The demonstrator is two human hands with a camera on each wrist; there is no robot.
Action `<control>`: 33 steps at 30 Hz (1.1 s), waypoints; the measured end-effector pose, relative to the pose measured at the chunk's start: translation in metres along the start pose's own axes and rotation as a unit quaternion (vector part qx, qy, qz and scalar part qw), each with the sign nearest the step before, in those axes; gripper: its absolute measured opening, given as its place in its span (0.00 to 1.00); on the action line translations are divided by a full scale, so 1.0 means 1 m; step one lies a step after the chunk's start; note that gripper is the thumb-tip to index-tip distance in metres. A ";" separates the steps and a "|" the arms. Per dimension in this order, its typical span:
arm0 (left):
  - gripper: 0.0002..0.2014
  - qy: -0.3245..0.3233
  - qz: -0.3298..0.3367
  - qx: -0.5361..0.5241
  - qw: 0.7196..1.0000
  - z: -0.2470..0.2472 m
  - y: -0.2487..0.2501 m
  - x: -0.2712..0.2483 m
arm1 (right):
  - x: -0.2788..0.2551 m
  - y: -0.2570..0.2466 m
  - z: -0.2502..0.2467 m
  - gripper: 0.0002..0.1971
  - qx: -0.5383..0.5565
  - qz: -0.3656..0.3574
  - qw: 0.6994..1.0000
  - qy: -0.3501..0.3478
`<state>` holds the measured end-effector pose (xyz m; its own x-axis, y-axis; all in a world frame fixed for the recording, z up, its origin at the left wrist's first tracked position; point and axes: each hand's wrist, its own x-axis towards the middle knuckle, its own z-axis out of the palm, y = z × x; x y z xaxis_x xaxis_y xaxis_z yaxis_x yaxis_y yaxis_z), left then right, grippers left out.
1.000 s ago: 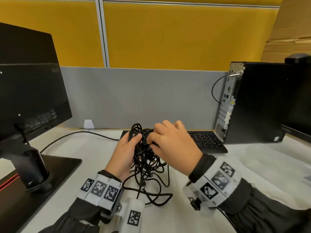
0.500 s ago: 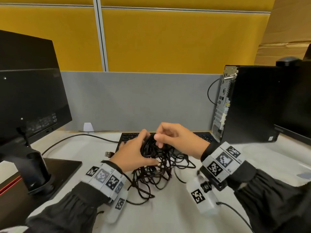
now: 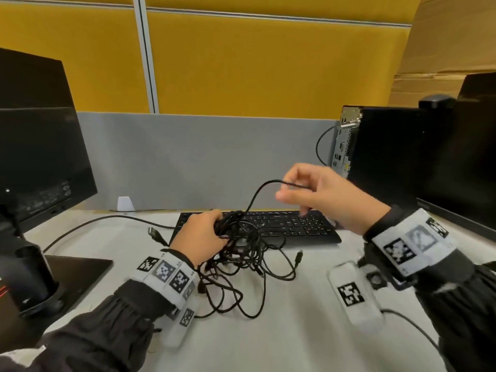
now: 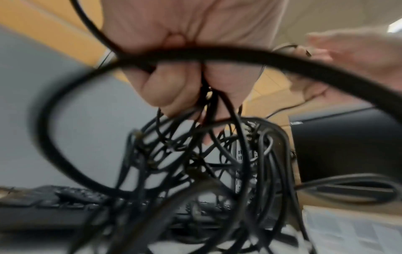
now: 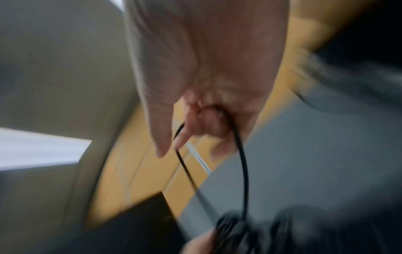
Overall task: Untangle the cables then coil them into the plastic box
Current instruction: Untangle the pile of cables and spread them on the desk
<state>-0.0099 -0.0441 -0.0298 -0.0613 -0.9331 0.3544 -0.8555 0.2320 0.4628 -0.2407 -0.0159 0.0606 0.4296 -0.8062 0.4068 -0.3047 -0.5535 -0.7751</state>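
A tangle of thin black cables (image 3: pixel 241 253) lies on the white desk in front of the keyboard, with loops trailing toward me. My left hand (image 3: pixel 200 237) grips the top of the tangle (image 4: pixel 195 154), fingers curled round several strands. My right hand (image 3: pixel 319 194) is raised above the keyboard and pinches one black cable strand (image 3: pixel 257 194) that arcs up out of the bundle; the right wrist view shows that strand (image 5: pixel 241 163) caught in the curled fingers. The plastic box is not in view.
A black keyboard (image 3: pixel 295 226) lies behind the tangle. A monitor with its stand (image 3: pixel 40 162) fills the left; a black computer tower (image 3: pixel 389 157) and a second monitor stand on the right. A grey and yellow partition (image 3: pixel 201 157) closes the back. Loose USB plugs (image 3: pixel 299 256) lie on the desk.
My right hand has lifted up and to the right, drawing one strand out of the bundle. My left hand still grips the tangle, which has sunk lower onto the desk.
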 end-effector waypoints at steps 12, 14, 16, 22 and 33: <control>0.10 0.019 -0.005 0.047 0.999 0.001 -0.002 0.017 | -0.015 0.047 0.023 0.15 -0.416 0.051 0.902 -0.106; 0.10 0.014 -0.005 0.055 0.998 0.004 -0.001 0.017 | -0.019 0.046 0.032 0.15 -0.357 0.118 0.907 -0.191; 0.11 0.010 -0.003 0.071 0.997 0.007 0.002 0.015 | -0.020 0.048 0.037 0.12 -0.290 0.128 0.928 -0.194; 0.11 -0.006 -0.003 0.082 0.997 0.008 0.003 0.013 | -0.018 0.048 0.037 0.09 0.041 0.089 0.989 -0.112; 0.10 -0.018 0.010 0.071 0.997 0.013 -0.007 0.025 | 0.035 0.037 0.070 0.16 0.337 0.145 0.930 -0.015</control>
<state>-0.0123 -0.0728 -0.0346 -0.0961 -0.9386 0.3313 -0.9183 0.2120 0.3344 -0.1772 -0.0497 0.0126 0.4388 -0.8896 0.1269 0.1855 -0.0485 -0.9815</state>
